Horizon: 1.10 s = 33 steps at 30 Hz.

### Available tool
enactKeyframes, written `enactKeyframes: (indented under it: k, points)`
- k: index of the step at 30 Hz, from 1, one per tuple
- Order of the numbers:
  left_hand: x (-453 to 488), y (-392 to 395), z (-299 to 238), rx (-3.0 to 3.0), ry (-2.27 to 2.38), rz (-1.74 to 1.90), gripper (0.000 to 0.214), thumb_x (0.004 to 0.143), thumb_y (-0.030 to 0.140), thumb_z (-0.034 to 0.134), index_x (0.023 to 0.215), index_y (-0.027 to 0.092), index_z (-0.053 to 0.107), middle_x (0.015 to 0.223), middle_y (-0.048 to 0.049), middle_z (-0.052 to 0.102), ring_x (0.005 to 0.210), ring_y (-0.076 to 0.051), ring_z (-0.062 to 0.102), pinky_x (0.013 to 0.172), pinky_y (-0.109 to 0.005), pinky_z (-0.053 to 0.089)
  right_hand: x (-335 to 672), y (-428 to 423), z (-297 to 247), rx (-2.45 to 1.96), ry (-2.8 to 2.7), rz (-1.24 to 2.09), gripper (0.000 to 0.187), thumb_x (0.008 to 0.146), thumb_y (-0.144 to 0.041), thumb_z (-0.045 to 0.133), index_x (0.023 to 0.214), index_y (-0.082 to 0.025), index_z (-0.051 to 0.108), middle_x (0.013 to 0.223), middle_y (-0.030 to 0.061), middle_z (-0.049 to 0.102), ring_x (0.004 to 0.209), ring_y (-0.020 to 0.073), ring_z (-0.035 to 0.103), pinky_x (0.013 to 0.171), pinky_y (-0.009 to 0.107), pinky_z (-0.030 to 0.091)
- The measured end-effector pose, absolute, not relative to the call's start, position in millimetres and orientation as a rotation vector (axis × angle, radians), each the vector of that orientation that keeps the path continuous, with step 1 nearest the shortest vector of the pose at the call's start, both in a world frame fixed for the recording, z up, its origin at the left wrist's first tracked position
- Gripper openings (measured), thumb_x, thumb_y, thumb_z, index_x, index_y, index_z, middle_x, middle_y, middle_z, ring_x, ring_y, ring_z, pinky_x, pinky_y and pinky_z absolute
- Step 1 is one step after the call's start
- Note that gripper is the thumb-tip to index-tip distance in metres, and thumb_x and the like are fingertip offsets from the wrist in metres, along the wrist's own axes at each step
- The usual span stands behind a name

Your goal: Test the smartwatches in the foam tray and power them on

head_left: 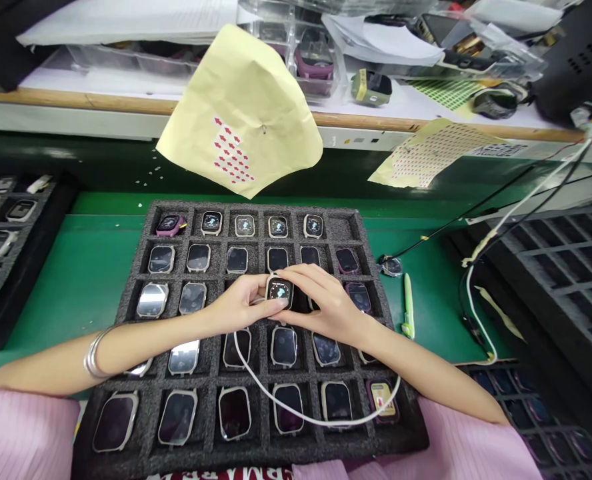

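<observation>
Above the middle of a black foam tray [342,230], a square smartwatch [279,288] with a lit face is gripped between both hands. My left hand [240,303] is closed on its left side, with the thumb across the lower screen. Around its right and top edges, the fingers of my right hand [332,303] are closed. A white cable [326,423] loops up over the tray to my left hand; its end is hidden there. Several watches, such as the dark one [284,346] just below my hands, lie in the tray's compartments. Some back-row watches [278,227] have lit screens.
Another watch tray [6,267] stands at left, and dark trays [566,260] at right. A green pen [408,307] and cables lie on the green mat [101,227]. Yellow sticker sheets [241,113] hang from the shelf edge [101,101] behind.
</observation>
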State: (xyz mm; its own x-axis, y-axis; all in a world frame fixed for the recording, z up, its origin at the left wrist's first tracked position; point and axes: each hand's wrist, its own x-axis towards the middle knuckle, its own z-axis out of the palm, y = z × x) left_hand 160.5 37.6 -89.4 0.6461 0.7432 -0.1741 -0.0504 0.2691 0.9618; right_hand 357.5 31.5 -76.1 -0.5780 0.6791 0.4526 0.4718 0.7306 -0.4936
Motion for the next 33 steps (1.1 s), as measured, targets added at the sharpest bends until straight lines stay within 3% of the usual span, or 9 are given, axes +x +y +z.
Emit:
enactKeyframes:
  k: [18, 25, 29, 33]
  points:
    - [160, 36, -94, 1.427, 0.747, 0.54, 0.024, 0.086, 0.034, 0.06, 0.1, 0.014, 0.062, 0.081, -0.0027, 0.063, 0.091, -0.022, 0.059, 0.082, -0.035, 0.048, 362, 30, -74, -0.896, -2.345, 0.4, 0.043, 0.083, -0.044, 0.069, 0.112, -0.015, 0.059, 0.105, 0.0134, 0.064, 0.094, 0.0248, 0.062, 0.078, 0.041, 0.055]
    - [161, 35, -92, 1.448, 0.747, 0.535, 0.025, 0.087, 0.033, 0.06, 0.103, 0.014, 0.061, 0.09, -0.004, 0.064, 0.087, -0.02, 0.057, 0.082, -0.035, 0.047, 361, 26, -73, -0.897, -2.368, 0.33, 0.039, 0.084, -0.043, 0.067, 0.11, -0.013, 0.061, 0.099, 0.0129, 0.063, 0.089, 0.0245, 0.061, 0.074, 0.039, 0.053]
    - [164, 34, -93, 1.356, 0.746, 0.511, 0.036, 0.085, 0.04, 0.064, 0.111, 0.015, 0.059, 0.095, -0.0047, 0.064, 0.085, -0.018, 0.058, 0.081, -0.034, 0.048, 374, 38, -58, -0.887, -2.318, 0.384, 0.037, 0.081, -0.039, 0.072, 0.108, -0.016, 0.063, 0.097, 0.0097, 0.066, 0.09, 0.0237, 0.062, 0.079, 0.04, 0.052]
    - [165, 34, -95, 1.275, 0.731, 0.536, 0.039, 0.083, 0.044, 0.066, 0.108, 0.015, 0.058, 0.097, -0.0059, 0.066, 0.085, -0.018, 0.06, 0.079, -0.031, 0.049, 418, 80, -55, -1.155, -2.005, 0.363, 0.03, 0.077, -0.041, 0.075, 0.098, -0.02, 0.066, 0.095, 0.0065, 0.068, 0.087, 0.0228, 0.064, 0.081, 0.04, 0.052]
